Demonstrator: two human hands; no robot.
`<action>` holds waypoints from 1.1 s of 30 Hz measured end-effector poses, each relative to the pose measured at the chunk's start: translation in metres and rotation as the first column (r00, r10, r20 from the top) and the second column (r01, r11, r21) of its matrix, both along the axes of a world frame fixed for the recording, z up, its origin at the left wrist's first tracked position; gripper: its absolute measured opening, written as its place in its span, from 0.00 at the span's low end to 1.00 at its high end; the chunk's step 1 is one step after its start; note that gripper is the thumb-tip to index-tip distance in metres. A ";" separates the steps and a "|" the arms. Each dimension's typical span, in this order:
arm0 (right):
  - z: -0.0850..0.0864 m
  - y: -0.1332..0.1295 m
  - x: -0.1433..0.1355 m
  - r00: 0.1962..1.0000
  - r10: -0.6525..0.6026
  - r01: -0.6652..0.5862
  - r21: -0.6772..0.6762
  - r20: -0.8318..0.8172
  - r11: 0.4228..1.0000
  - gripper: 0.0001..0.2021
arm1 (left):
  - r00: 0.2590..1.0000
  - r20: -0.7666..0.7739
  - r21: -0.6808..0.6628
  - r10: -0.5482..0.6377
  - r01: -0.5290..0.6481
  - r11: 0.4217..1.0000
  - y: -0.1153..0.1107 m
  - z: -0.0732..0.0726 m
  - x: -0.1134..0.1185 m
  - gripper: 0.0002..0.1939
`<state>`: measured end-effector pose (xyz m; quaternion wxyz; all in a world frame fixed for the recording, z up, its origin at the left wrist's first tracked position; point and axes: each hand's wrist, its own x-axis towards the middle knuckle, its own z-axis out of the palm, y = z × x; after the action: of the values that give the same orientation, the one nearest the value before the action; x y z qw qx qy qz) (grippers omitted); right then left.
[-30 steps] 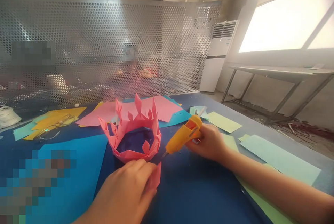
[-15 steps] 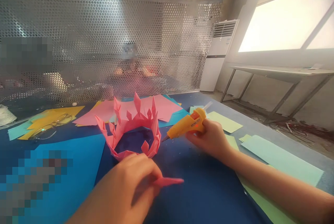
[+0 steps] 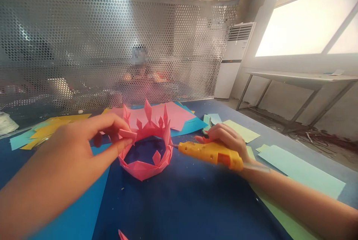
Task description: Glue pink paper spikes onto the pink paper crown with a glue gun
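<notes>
On the dark-blue tabletop (image 3: pixel 179 202), head view, stands a spiked pink paper crown (image 3: pixel 142 173). My left hand (image 3: pixel 85 139) pinches a folded pink piece (image 3: pixel 128 134), perhaps touching it; my right hand (image 3: pixel 227 135) grips the yellow plastic glue gun (image 3: pixel 207 151). I'd steer its nozzle (image 3: pixel 174 145) clear of skin.

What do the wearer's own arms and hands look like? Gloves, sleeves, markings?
Left hand and right hand: ordinary human hands, no gloves, rings or watch visible. Left forearm and right forearm: bare as far as the frame shows, no sleeves, cables or markings visible. Too soft for finer detail.
</notes>
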<state>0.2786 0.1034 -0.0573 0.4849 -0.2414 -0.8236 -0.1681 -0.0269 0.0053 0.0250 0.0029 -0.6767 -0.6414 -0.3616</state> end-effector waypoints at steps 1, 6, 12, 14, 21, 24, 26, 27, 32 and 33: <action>0.002 -0.001 0.000 0.999 0.017 -0.019 0.055 0.034 0.998 0.12 | 0.998 -0.063 -0.039 0.020 -0.022 0.999 0.001 -0.001 0.000 0.07; 0.008 -0.003 0.002 0.990 0.020 -0.055 0.257 0.138 0.965 0.11 | 0.988 -0.147 -0.211 -0.047 0.015 0.977 0.003 -0.001 0.005 0.12; 0.013 -0.007 0.001 0.974 0.011 -0.090 0.343 0.225 0.935 0.11 | 0.984 -0.158 -0.284 -0.084 0.036 0.958 0.005 -0.001 0.011 0.11; 0.014 -0.008 0.000 0.970 0.011 -0.098 0.348 0.244 0.932 0.11 | 0.987 -0.141 -0.315 -0.080 0.032 0.949 0.004 0.000 0.013 0.11; 0.014 -0.008 -0.001 0.973 0.006 -0.088 0.344 0.233 0.935 0.10 | 0.998 -0.059 -0.393 -0.036 0.010 0.920 -0.005 0.010 0.026 0.05; 0.014 -0.008 -0.001 0.969 0.001 -0.086 0.336 0.247 0.938 0.11 | 0.998 -0.046 -0.403 -0.045 0.022 0.915 -0.004 0.007 0.026 0.05; 0.015 -0.008 -0.001 0.967 -0.003 -0.085 0.333 0.253 0.939 0.11 | 0.998 -0.044 -0.402 -0.052 0.030 0.915 -0.001 0.003 0.022 0.05; 0.015 -0.008 -0.001 0.967 -0.004 -0.083 0.333 0.255 0.939 0.10 | 0.998 -0.038 -0.397 -0.059 0.040 0.917 0.001 0.002 0.020 0.05; 0.015 -0.009 -0.002 0.966 -0.020 -0.066 0.322 0.257 0.945 0.09 | 0.993 -0.033 -0.388 -0.110 0.089 0.918 0.008 -0.001 0.011 0.08; 0.015 -0.009 -0.002 0.967 -0.022 -0.063 0.320 0.255 0.945 0.09 | 0.993 -0.037 -0.389 -0.113 0.090 0.917 0.009 -0.001 0.010 0.08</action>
<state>0.2771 0.0947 -0.0424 0.4100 -0.1257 -0.8424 -0.3264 -0.0166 0.0138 0.0237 -0.1303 -0.7066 -0.6637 -0.2079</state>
